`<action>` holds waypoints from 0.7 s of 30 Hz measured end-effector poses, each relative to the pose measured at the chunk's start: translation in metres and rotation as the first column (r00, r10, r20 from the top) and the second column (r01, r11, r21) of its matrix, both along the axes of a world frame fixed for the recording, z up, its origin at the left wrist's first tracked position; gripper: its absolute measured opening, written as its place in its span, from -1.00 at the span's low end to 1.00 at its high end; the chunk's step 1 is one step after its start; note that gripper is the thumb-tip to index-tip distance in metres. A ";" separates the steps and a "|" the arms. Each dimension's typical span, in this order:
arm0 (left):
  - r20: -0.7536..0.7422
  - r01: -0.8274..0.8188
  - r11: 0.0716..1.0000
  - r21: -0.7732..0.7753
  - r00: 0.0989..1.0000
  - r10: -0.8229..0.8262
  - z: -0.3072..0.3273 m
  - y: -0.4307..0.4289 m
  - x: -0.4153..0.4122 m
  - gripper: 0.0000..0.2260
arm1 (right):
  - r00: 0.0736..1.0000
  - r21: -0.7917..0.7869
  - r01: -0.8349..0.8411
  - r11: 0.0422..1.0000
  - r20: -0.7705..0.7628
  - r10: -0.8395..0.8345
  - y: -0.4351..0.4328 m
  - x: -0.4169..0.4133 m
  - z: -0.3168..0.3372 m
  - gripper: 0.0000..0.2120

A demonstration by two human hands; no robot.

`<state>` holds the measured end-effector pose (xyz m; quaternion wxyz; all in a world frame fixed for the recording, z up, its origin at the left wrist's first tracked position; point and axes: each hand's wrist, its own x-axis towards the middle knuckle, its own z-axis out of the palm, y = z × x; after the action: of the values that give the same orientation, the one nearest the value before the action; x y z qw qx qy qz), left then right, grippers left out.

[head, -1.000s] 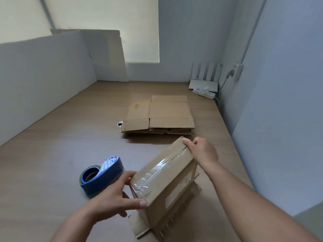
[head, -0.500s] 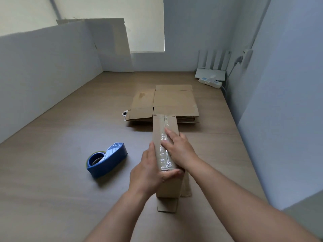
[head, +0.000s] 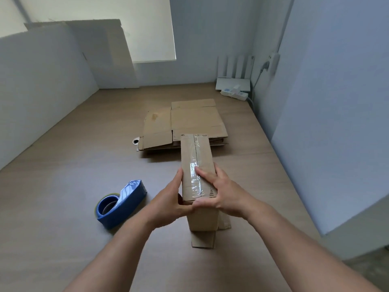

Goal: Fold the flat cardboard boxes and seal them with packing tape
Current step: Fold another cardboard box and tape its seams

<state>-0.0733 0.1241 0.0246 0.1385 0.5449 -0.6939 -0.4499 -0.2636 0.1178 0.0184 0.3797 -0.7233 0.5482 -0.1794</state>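
Note:
A narrow brown cardboard box [head: 196,153] stands on the wooden table with its long side pointing away from me. Clear packing tape runs along its top seam. My left hand [head: 168,202] grips the box's near left side. My right hand [head: 219,191] lies over the near right top, fingers pressing on the tape. Open flaps stick out from the box's bottom near me. A blue tape dispenser [head: 121,204] lies on the table to the left of my hands. A stack of flat cardboard boxes [head: 190,121] lies just beyond the folded box.
White partition walls [head: 42,87] close in the table on the left, and a blue-grey wall [head: 328,102] on the right. A cardboard sheet [head: 105,53] leans in the far left corner. A router and a power strip [head: 233,92] sit at the far right corner.
The box was turned from a tilted diagonal pose to stand lengthwise away from me. Both hands shifted to its near end, the right hand now pressing on the tape.

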 end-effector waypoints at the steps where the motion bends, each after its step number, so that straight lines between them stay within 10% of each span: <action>1: 0.013 0.055 0.997 0.052 0.998 -0.056 -0.003 -0.003 0.010 -0.08 | 1.000 -0.021 0.003 1.000 -0.025 -0.004 0.001 0.001 0.001 -0.16; 7: 0.111 -0.177 0.984 -0.003 0.978 0.176 -0.035 -0.012 0.079 -0.40 | 0.971 -0.291 0.127 0.948 -0.156 -0.179 0.007 0.013 -0.014 -0.28; 16: 0.473 -0.421 0.804 -0.420 0.654 0.590 -0.074 -0.038 0.102 -0.49 | 0.958 -0.278 0.058 0.959 -0.254 -0.131 0.002 0.008 -0.020 -0.28; 21: 0.574 -0.586 0.753 -0.299 0.520 0.632 -0.090 -0.045 0.120 -0.39 | 0.973 -0.314 0.064 0.947 -0.192 -0.129 0.005 0.008 -0.022 -0.34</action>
<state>0.0470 0.0795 -0.0656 0.0582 0.8671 -0.4765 -0.1331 -0.2552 0.1226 -0.0032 0.1939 -0.7603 0.5858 -0.2030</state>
